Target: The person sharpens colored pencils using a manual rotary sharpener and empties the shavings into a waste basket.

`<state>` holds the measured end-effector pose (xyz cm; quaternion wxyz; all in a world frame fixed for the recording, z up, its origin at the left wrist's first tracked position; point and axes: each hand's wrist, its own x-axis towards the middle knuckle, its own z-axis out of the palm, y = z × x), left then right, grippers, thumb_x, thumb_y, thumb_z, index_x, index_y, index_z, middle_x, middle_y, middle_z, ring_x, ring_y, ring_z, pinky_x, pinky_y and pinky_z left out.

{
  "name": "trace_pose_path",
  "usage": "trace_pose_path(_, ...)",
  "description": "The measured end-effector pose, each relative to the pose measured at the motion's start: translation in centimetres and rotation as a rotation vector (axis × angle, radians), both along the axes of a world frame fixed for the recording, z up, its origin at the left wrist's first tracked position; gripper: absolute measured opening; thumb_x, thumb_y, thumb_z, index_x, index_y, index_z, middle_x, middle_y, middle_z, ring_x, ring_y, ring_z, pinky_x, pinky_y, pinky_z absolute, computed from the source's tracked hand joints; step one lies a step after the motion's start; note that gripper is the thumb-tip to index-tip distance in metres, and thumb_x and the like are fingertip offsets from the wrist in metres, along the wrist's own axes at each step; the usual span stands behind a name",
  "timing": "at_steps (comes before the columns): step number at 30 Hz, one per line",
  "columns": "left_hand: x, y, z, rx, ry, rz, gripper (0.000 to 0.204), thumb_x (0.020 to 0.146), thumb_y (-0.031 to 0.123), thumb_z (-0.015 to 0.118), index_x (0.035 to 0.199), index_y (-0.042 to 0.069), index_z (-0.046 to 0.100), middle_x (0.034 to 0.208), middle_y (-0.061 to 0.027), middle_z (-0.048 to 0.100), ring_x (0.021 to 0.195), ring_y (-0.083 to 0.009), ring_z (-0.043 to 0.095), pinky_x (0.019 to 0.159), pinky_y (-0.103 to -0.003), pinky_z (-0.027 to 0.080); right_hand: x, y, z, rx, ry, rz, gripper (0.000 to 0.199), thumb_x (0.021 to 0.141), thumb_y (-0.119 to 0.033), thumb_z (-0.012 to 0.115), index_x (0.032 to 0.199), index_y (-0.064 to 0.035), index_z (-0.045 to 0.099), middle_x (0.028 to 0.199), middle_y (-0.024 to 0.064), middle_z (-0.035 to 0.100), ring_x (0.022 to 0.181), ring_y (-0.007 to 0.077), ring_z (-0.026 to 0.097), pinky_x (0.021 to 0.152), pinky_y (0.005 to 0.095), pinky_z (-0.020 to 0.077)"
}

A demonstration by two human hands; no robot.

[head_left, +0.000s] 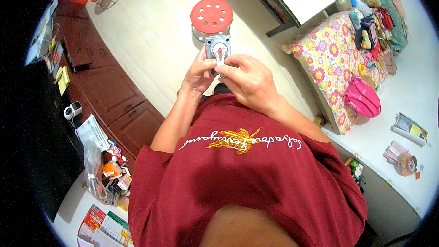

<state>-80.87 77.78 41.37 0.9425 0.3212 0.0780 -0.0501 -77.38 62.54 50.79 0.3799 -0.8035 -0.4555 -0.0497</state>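
Note:
Out in front of my chest, my left hand (199, 74) is closed round the side of a small device with a grey square plate (211, 40). The plate has dark holes at its corners and a round white hub with a red centre. A narrow white lever-like part (220, 61) runs from the hub towards me. My right hand (250, 81) pinches this part's near end between thumb and forefinger. The device's underside is hidden by my fingers.
Just beyond the device stands a red round stool (211, 14) with holes in its seat. A white-topped table (302, 0) is at the far right, by a bed with a flowered cover (320, 59). Dark red cabinets (103, 82) line the left, with a white camera (73, 110) on top.

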Motion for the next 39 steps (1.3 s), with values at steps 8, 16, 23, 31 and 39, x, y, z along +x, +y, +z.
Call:
trace_pose_path(8, 1.0, -3.9, -1.7, -0.391, 0.165, -0.105, 0.058, 0.070, 0.021, 0.065, 0.121, 0.002, 0.044, 0.103, -0.0085, 0.058, 0.092, -0.0183, 0.060, 0.084, -0.031, 0.051, 1.2, -3.3, -0.3, 0.044, 0.181, -0.109, 0.020, 0.072, -0.008, 0.070, 0.091, -0.0068, 0.064, 0.088, 0.0100, 0.063, 0.077, 0.0265, 0.063, 0.066, 0.0341, 0.0501)
trace_pose_path(16, 2.7, -3.7, -2.3, -0.351, 0.067, -0.150, 0.068, 0.063, 0.016, 0.066, 0.123, -0.003, 0.041, 0.112, -0.0191, 0.057, 0.099, -0.0253, 0.061, 0.091, -0.035, 0.049, 2.0, -4.8, -2.2, 0.009, 0.290, -0.250, 0.010, 0.075, -0.008, 0.067, 0.084, -0.0059, 0.063, 0.082, 0.0101, 0.063, 0.074, 0.0267, 0.063, 0.064, 0.0344, 0.0499)
trace_pose_path(23, 1.9, -1.6, -4.0, -0.283, 0.156, -0.129, 0.064, 0.066, 0.010, 0.062, 0.125, 0.000, 0.040, 0.115, -0.0189, 0.056, 0.101, -0.0249, 0.060, 0.090, -0.036, 0.049, 1.8, -2.6, -4.6, -0.079, 0.387, -0.274, 0.009, 0.078, -0.010, 0.065, 0.086, -0.0059, 0.062, 0.083, 0.0095, 0.063, 0.075, 0.0267, 0.063, 0.065, 0.0349, 0.0499)
trace_pose_path(31, 0.2, 1.0, -7.7, -0.196, 0.208, -0.049, 0.063, 0.072, 0.012, 0.064, 0.127, -0.003, 0.037, 0.117, -0.0198, 0.054, 0.106, -0.0284, 0.057, 0.096, -0.040, 0.045, 1.7, 0.1, -6.6, -0.193, 0.463, -0.236, 0.009, 0.081, -0.008, 0.063, 0.088, -0.0032, 0.064, 0.086, 0.0098, 0.064, 0.077, 0.0241, 0.063, 0.067, 0.0317, 0.0493)
trace_pose_path(39, -1.0, 3.7, -10.1, -0.171, 0.305, -0.034, 0.062, 0.070, 0.006, 0.062, 0.127, 0.002, 0.036, 0.115, -0.0161, 0.054, 0.106, -0.0259, 0.056, 0.095, -0.038, 0.044, 1.3, 2.9, -8.3, -0.281, 0.576, -0.223, 0.009, 0.081, -0.011, 0.063, 0.089, -0.0047, 0.063, 0.086, 0.0104, 0.063, 0.077, 0.0267, 0.062, 0.067, 0.0331, 0.0489)
